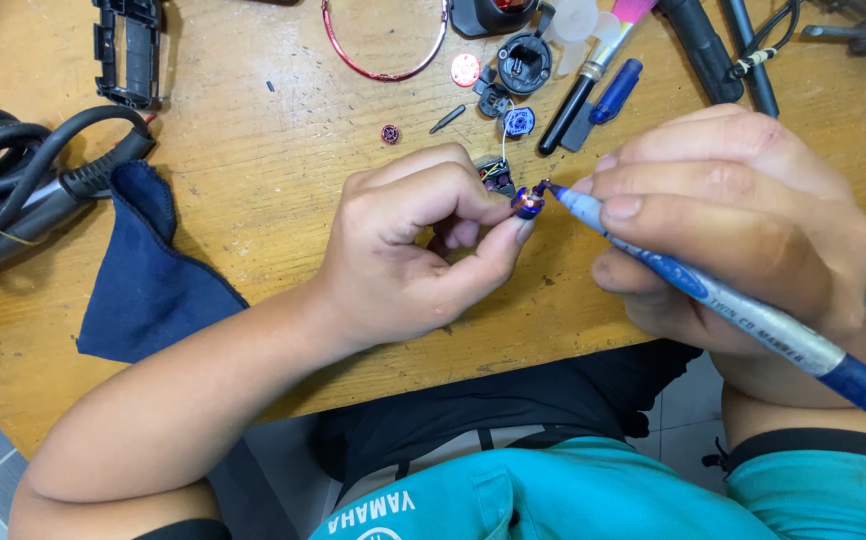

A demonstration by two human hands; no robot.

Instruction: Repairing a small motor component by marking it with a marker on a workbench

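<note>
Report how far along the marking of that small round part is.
Done: the device is already apart, with a black housing, a blue disc and a screw loose on the bench. In hand: the left hand pinches a small round part while the right hand puts a blue marker tip against it. Left: the loose parts are not yet back together.

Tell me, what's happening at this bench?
A person sits at a wooden table. The left hand pinches a small round blue part between its fingertips. The right hand holds a blue marker with its tip touching that part. Thin wires run from the part to a small black piece behind it. A dark blue cloth, black cables and more small parts lie around.
</note>
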